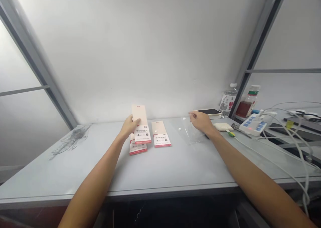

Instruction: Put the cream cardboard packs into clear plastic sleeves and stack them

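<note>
My left hand [129, 126] grips a pink-and-white printed packet [141, 121], thumb across its front, and holds it upright. Under and behind it, a second such packet [137, 149] lies on the table, partly covered. A third packet [162, 134] lies flat just to the right, with a small white spot on it. My right hand [201, 120] is over the far right part of the table, fingers curled together; whether anything is between them is too small to tell. Beneath and left of it lie clear plastic sleeves [192, 134] with small white spots.
Behind the right hand is a phone [212, 112] on a pale box. Farther right stand a water bottle [228, 101], a jar of red liquid [248, 102], a white pouch-like item [222, 126] and a power strip [253, 124] with cables. Dark scribbles [72, 139] mark the table's left.
</note>
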A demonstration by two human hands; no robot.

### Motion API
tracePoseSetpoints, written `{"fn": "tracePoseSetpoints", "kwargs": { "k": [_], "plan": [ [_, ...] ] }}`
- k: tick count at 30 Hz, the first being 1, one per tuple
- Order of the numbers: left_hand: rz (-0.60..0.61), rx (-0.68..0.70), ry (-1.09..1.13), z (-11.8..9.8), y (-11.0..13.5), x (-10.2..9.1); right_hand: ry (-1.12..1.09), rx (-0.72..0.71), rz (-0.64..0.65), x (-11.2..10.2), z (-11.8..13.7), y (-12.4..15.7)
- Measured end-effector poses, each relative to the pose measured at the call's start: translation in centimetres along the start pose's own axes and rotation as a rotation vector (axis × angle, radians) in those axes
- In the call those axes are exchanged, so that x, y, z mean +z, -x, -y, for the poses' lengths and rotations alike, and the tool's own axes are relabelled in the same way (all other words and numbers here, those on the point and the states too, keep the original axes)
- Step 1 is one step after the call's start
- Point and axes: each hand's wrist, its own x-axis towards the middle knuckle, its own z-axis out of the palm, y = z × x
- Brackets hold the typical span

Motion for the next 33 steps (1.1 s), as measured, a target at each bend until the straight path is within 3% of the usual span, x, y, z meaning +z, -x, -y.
{"fn": "tracePoseSetpoints", "kwargs": {
  "k": [3, 7, 11, 16, 24, 28, 33],
  "plan": [
    [0.092, 0.145, 0.237, -2.1, 2.2, 2.0, -0.452, -0.182, -0.145, -0.1, 2.5, 1.7],
    [0.301, 0.281, 0.381, -4.0, 5.6, 4.8, -0.706, -0.341, -0.212, 0.2, 6.0, 4.7],
    [0.211, 0.302, 0.380, -4.5, 7.4, 6.2, -0.769, -0.382, -0.282, 0.3, 7.5, 6.5],
    [0.005, 0.279, 0.257, -4.2, 7.0, 5.5, -0.820, -0.359, -0.269, 0.3, 7.4, 6.5],
    [-0.078, 0.326, 0.159, -3.4, 5.6, 4.8, -1.139, -0.329, -0.019, 0.4, 7.9, 6.5],
    [-0.007, 0.365, 0.256, -3.3, 5.2, 4.3, -1.347, -0.210, 0.083, 0.0, 7.9, 6.0],
    [0.138, 0.370, 0.451, -3.4, 4.8, 3.9, -1.426, -0.101, 0.063, -0.7, 7.4, 5.5]
  ]
}}
